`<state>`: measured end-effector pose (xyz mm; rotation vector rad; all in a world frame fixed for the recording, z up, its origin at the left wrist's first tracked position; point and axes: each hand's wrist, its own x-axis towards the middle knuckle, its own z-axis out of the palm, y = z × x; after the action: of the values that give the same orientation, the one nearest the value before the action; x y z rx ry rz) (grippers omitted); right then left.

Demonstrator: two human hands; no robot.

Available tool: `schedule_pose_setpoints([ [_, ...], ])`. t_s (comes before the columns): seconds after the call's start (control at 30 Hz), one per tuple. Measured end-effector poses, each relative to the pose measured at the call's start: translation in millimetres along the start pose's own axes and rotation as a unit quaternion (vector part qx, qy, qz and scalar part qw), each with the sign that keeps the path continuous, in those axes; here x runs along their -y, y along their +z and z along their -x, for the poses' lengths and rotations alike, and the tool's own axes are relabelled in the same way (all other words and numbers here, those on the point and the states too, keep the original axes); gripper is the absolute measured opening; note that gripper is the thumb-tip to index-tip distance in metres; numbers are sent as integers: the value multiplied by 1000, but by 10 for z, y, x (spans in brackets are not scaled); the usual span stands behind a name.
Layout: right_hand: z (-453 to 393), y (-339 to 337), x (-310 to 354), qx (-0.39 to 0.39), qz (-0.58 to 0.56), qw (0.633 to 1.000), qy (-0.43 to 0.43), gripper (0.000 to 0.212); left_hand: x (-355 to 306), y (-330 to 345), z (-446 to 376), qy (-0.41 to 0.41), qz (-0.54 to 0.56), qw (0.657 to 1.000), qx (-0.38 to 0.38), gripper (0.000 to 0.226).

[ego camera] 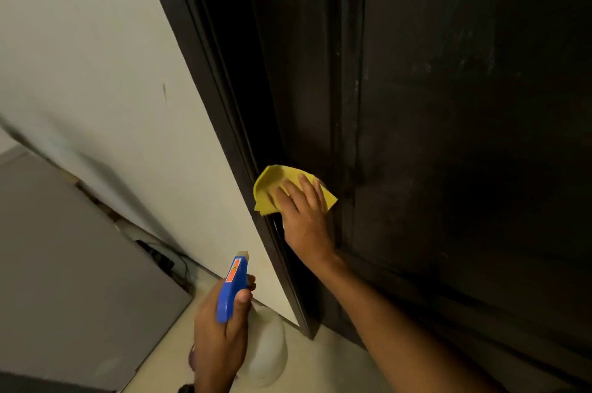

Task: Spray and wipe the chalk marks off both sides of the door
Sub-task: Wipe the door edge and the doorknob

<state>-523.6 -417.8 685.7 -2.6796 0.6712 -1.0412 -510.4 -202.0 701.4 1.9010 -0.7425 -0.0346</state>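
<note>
Our right hand (304,216) presses a crumpled yellow cloth (272,187) flat-fingered against the tall dark wooden door (464,136) near its frame edge; faint chalk smears higher up could get missed. Our left hand (217,328) grips the white spray bottle with blue trigger head (231,287), its long axis upright and nozzle pointing up toward the pale wall (96,72), so an accidental squeeze would wet that instead

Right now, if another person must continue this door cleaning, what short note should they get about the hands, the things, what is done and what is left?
Left hand: grips the spray bottle by its blue head, low, nozzle toward the door frame.
Right hand: fingers flat, pressing the yellow cloth on the dark door near its left edge.
Done: wiping is under way on this side; how much is cleaned I cannot tell.
Left: faint pale marks show higher on the panel; wipe them. The other side is not in view, so check it.
</note>
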Motion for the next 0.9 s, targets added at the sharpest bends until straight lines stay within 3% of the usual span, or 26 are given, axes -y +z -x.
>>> schedule_pose_setpoints([
  [0.13, 135, 148, -4, -104, -23, 994, 15, 46, 130, -76, -84, -20, 6, 1000, 8, 74],
  [0.27, 312, 197, -6, -91, -44, 995, 25, 72, 211, -94, -294, -10, 13, 1000, 22, 76],
  [0.47, 510, 160, 38, -107, -157, 978, 81, 66, 176, -84, -719, 33, 49, 998, 38, 81],
  [0.57, 732, 181, 175, -108, -235, 949, 180, 71, 179, -86, -910, 61, 54, 996, 41, 69],
  [0.63, 869, 207, 267, -115, -268, 907, 303, 43, 193, -77, -1006, 73, 64, 994, 50, 59],
  [0.7, 936, 145, 302, -149, -272, 824, 474, 32, 216, -73, -1076, 83, 68, 992, 61, 61],
  [0.77, 810, 55, 287, -183, -469, 633, 588, 18, 227, -63, -1133, 93, 66, 991, 70, 65],
  [0.8, 708, 11, 247, -169, -559, 557, 591, 29, 230, -59, -1158, 97, 66, 990, 76, 64],
  [0.83, 583, 2, 244, -124, -627, 509, 577, 33, 237, -56, -1175, 98, 65, 990, 83, 63],
  [0.87, 426, -14, 251, -98, -636, 526, 556, 39, 238, -49, -1196, 103, 63, 989, 90, 66],
  [0.9, 296, -9, 268, -73, -609, 567, 550, 52, 240, -44, -1213, 104, 61, 988, 96, 70],
])
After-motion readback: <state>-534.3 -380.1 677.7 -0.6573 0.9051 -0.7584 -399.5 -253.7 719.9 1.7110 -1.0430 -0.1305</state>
